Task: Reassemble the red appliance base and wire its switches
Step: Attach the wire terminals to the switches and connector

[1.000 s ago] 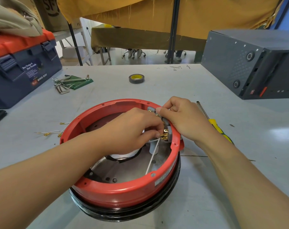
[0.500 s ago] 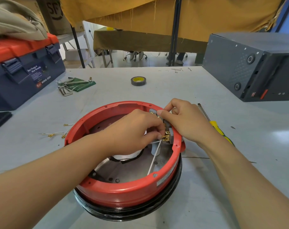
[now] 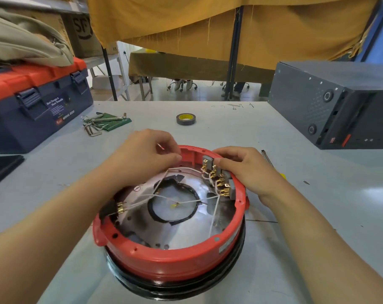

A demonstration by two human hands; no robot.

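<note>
Legibly, only "WING BOX" on the toolbox (image 3: 32, 110) and "SF" on the carton (image 3: 82, 29).

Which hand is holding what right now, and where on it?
Left hand pinches a white wire at its free end. Right hand grips the grey switch block on the red base rim.

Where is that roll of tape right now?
In the head view, the roll of tape lies flat on the grey table, beyond the red appliance base and right of the hex keys; neither hand touches it.
</note>
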